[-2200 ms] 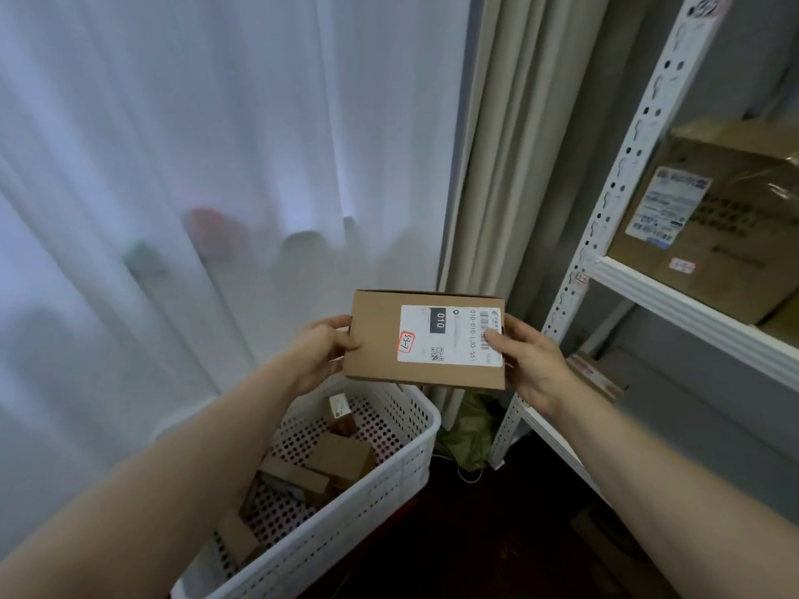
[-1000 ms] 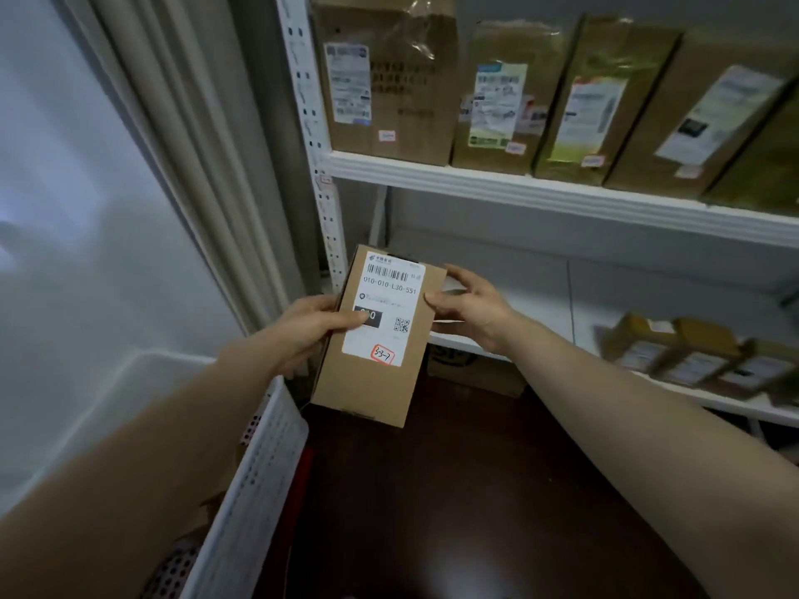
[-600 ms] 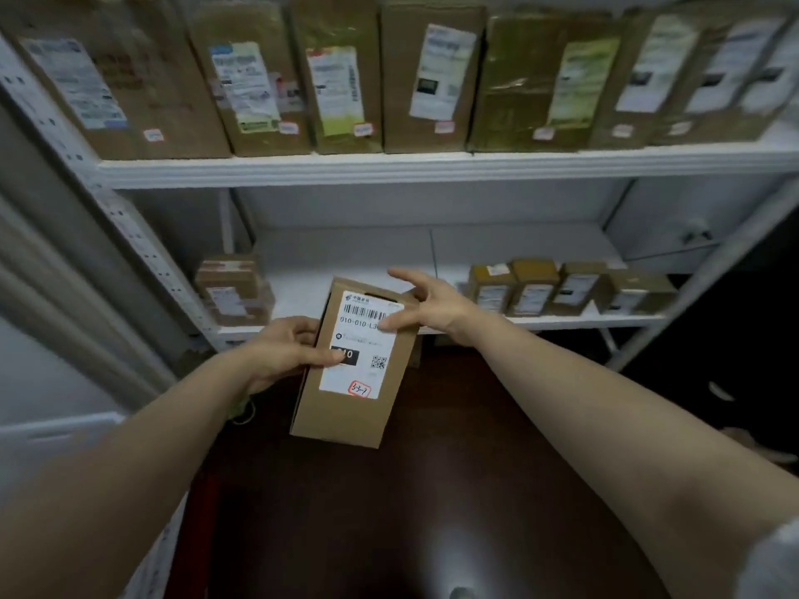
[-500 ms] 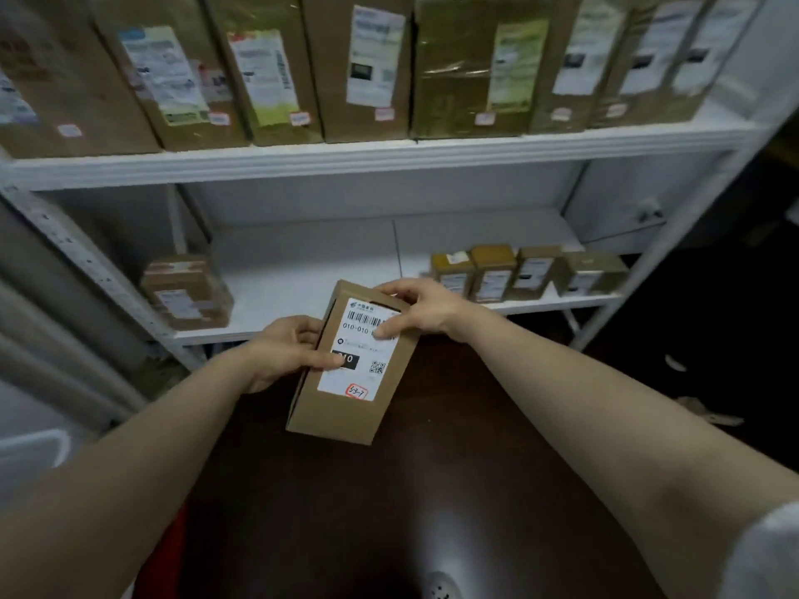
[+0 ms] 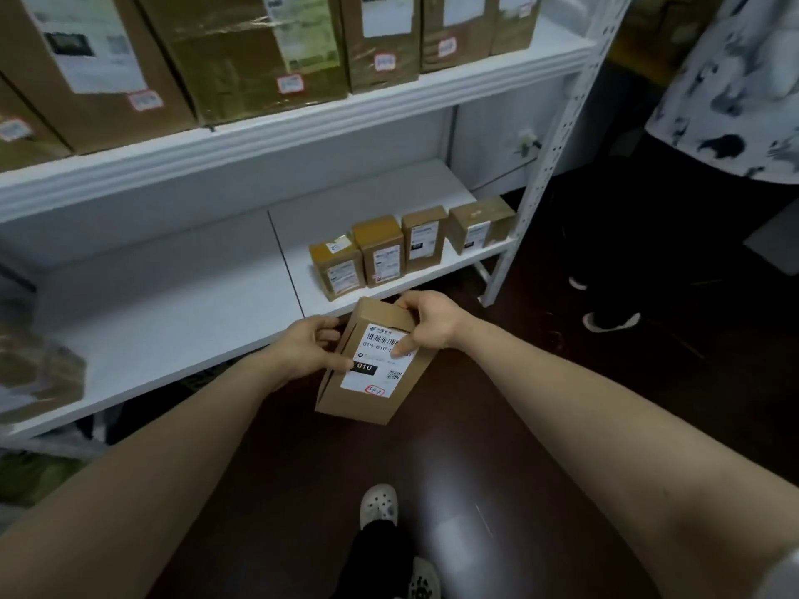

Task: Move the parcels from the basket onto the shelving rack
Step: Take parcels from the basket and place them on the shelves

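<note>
Pale sleeve (image 5: 783,570) edge, black trousers (image 5: 372,551), white perforated clogs (image 5: 379,503)

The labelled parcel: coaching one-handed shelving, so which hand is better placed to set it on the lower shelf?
Probably right: the right hand grips the parcel at its top end, nearest the lower shelf; the left hand holds its side.

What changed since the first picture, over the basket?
The parcel was carried from above the basket to the rack's lower shelf edge, near four small parcels, and turned end-up. The right hand shifted to its top end; the left hand still grips its side.
</note>
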A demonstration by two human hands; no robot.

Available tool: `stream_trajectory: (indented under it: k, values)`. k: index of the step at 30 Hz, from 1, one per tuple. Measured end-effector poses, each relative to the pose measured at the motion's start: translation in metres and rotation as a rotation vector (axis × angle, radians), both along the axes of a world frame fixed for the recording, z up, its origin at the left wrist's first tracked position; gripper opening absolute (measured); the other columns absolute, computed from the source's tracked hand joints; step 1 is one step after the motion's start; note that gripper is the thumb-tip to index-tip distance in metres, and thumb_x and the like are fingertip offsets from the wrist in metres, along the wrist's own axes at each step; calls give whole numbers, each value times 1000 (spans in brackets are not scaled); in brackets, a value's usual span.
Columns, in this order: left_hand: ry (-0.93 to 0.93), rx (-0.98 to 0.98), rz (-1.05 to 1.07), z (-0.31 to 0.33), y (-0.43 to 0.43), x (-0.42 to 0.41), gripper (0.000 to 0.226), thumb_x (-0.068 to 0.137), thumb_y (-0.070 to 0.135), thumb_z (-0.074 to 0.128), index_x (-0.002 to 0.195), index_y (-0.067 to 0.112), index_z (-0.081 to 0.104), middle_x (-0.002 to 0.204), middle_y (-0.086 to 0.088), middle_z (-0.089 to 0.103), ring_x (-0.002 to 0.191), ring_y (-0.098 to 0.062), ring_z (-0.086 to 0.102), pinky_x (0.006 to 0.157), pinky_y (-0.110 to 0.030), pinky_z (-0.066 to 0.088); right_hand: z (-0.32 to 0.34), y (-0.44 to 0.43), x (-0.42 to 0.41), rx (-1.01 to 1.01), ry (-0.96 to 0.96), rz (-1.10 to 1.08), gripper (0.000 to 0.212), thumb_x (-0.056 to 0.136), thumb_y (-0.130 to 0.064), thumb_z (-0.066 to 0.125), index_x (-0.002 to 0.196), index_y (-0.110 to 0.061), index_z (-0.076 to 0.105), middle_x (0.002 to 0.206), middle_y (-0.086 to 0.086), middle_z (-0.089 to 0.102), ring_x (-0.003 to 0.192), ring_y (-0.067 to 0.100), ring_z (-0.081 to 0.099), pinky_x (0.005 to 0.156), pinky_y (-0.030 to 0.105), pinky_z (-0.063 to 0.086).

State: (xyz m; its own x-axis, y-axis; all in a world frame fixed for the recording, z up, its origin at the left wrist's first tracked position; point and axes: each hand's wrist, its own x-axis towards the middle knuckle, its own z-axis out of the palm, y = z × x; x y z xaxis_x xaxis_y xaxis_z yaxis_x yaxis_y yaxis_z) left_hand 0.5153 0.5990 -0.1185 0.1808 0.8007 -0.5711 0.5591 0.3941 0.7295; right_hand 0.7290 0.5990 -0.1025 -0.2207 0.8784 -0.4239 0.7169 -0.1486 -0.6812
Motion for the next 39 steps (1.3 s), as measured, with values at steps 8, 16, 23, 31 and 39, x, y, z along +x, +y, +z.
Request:
stream_trajectory:
  k: [8,16,23,31,39]
  values:
    - [119,-2,-53,-37,95,39,82,77,6,77,146,9,33,138,-10,49,121,-27,51,101,-39,45,-50,61,47,-24,-145,-197,58,67,-19,85,117,-19,55,109,-1,62,104,18,58,88,35,50]
    - [270,74,-92,-78,148,99,66,83,18,73,141,14,42,137,-10,51,121,-26,50,104,-41,43,-102,120,96,-27,-251,-251,59,71,-27,81,123,-26,53,116,-1,62,116,22,52,100,37,39]
    - [322,66,19,-131,170,148,63,84,15,71,141,7,44,137,-11,54,122,-23,53,95,-28,42,-145,170,135,-5,-275,-163,55,72,-30,80,121,-25,55,116,-2,61,117,21,51,96,35,29]
    - [357,41,11,-183,175,171,58,86,13,66,139,6,45,137,-12,52,126,-23,49,105,-32,39,-194,193,148,-94,-183,-210,58,71,-29,81,121,-20,53,97,-6,53,111,18,55,104,41,38]
    - [287,-62,141,-217,171,165,64,87,16,66,145,8,38,142,-14,47,129,-25,46,106,-31,37,-228,186,155,-375,311,-706,61,76,-15,80,128,-5,51,106,10,69,87,21,67,75,34,57]
